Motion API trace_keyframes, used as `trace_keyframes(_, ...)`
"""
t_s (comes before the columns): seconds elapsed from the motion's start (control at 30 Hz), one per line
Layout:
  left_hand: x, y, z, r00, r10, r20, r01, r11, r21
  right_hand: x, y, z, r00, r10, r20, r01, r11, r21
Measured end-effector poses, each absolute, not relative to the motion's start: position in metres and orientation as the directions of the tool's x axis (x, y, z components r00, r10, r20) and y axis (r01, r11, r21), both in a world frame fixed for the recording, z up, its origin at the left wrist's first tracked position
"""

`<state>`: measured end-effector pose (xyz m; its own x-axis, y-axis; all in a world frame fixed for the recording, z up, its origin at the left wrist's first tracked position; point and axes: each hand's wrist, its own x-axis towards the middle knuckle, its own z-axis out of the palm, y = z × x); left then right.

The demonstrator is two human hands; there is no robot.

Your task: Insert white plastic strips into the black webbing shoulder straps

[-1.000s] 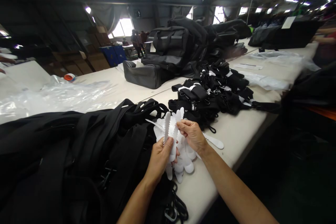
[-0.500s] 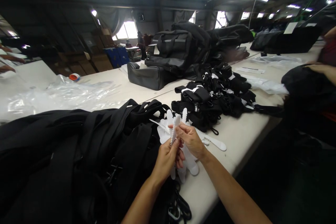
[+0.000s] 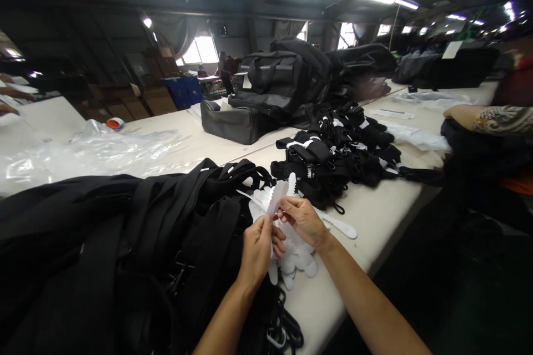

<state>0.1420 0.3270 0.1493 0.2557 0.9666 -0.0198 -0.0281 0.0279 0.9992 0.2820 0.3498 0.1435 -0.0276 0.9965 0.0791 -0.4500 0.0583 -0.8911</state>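
Observation:
Between my hands, a white plastic strip with notched edges (image 3: 276, 197) stands tilted upward. My left hand (image 3: 259, 244) is closed around its lower part, thumb against it. The fingertips of my right hand (image 3: 303, 218) pinch it from the right side. Under and behind both hands lies a loose heap of similar white strips (image 3: 300, 259). To the left, a large pile of black webbing straps (image 3: 158, 233) reaches up to my left hand. Beyond my hands sit bundled black straps (image 3: 337, 150), several with white strips on them.
Black bags (image 3: 275, 83) stand farther back on the pale table (image 3: 375, 211). Clear plastic sheeting (image 3: 87, 150) and an orange tape roll (image 3: 115, 123) are at the left. Black metal clips (image 3: 285, 327) hang near the front edge. Another person's patterned sleeve (image 3: 506, 120) shows at the right.
The strip in my hands has tilted and looks broader, partly fanned. My left hand has shifted slightly left. At the right, the other person's arm has moved farther into view.

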Motion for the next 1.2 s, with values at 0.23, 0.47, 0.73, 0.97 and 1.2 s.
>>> trace_keyframes(0.23, 0.141, 0.326, 0.151, 0.197, 0.977, 0.082, 0.096, -0.102, 0.990, 0.278, 0.354, 0.138, 0.101, 0.995, -0.017, -0.514, 0.037, -0.857)
trace_keyframes(0.47, 0.135, 0.328, 0.155, -0.064, 0.991, 0.114, 0.113, -0.106, 0.988, 0.281, 0.358, 0.135, 0.297, 0.951, -0.082, -0.558, 0.103, -0.823)
trace_keyframes(0.73, 0.135, 0.330, 0.153, -0.163, 0.981, 0.107, 0.044, -0.101, 0.994, 0.293, 0.365, 0.127, 0.520, 0.849, 0.096, -0.211, 0.237, -0.948)
trace_keyframes(0.97, 0.134, 0.335, 0.146, -0.067, 0.991, 0.119, 0.133, -0.109, 0.985, 0.284, 0.362, 0.130, 0.355, 0.930, 0.100, -0.297, 0.213, -0.931)
trace_keyframes(1.2, 0.137, 0.331, 0.153, 0.141, 0.957, 0.253, 0.364, -0.288, 0.886, 0.280, 0.358, 0.136, 0.122, 0.988, 0.091, -0.462, 0.138, -0.876)
